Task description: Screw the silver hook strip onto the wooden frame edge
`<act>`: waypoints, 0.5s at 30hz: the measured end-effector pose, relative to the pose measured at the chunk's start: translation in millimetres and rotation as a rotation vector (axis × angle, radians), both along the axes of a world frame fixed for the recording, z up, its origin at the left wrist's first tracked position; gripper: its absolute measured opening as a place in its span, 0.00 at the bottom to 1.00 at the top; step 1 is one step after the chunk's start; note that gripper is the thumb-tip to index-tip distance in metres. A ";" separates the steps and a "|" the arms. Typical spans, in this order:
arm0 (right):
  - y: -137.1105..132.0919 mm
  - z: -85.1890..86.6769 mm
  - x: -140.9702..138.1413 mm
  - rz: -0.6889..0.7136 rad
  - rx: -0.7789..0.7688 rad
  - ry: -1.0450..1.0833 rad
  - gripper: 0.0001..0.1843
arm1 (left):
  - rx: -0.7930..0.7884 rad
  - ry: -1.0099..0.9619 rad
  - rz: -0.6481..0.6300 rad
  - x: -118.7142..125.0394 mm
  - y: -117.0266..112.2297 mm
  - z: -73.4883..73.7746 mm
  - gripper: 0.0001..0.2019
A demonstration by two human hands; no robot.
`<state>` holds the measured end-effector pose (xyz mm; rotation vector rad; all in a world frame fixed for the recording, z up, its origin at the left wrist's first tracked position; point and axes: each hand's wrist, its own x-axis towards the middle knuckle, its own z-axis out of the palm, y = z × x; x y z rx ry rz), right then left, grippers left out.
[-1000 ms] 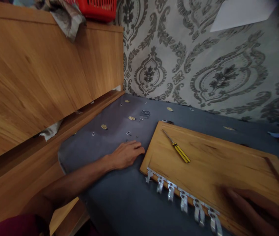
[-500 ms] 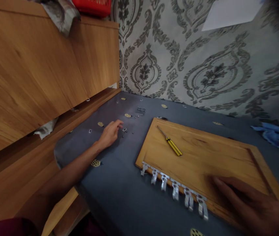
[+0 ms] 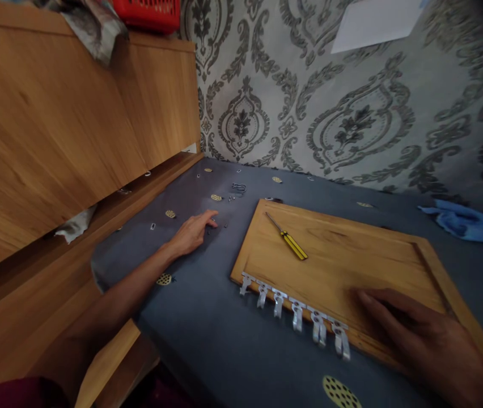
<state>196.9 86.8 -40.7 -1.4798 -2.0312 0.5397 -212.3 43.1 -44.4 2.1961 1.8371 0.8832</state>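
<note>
Our left hand (image 3: 191, 233) reaches out over the dark cloth (image 3: 190, 323), index finger stretched and thumb a little apart from it; at this size, we cannot tell whether a screw is caught between them. Just beside those fingertips lie loose screws (image 3: 225, 226), hard and light, likely to roll, and best pinched by the shaft. Beyond the fingers sits a small heap of bent metal (image 3: 238, 187).

To the right of those fingers lies the wooden board (image 3: 339, 238), our right hand (image 3: 432, 340) at its near edge, fingers loosely bent; shadow hides whether they grip anything. We judge the board stiff and fairly heavy, easiest to take by its two short edges. Between our hands, metal hooks (image 3: 296, 315) line its near edge, thin, smooth and perhaps slippery, so a poor place to lift from. On the board, ahead of the right fingers, rests a screwdriver (image 3: 295, 246), light and best held by its yellow handle.

Well beyond the left fingers, a red basket (image 3: 148, 16) stands on a wooden cabinet (image 3: 75, 113); its contents are out of view.
</note>
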 end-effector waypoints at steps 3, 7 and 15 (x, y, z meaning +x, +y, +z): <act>-1.2 3.1 -1.8 -0.002 -0.026 0.010 0.24 | 0.008 -0.024 -0.010 1.1 -1.4 0.6 0.30; -2.6 6.5 -4.9 0.000 -0.046 0.030 0.22 | 0.036 -0.029 0.019 -0.1 -0.4 -0.6 0.28; -3.8 9.5 -6.4 -0.017 -0.073 0.032 0.22 | -0.001 0.139 0.000 10.4 23.9 18.4 0.07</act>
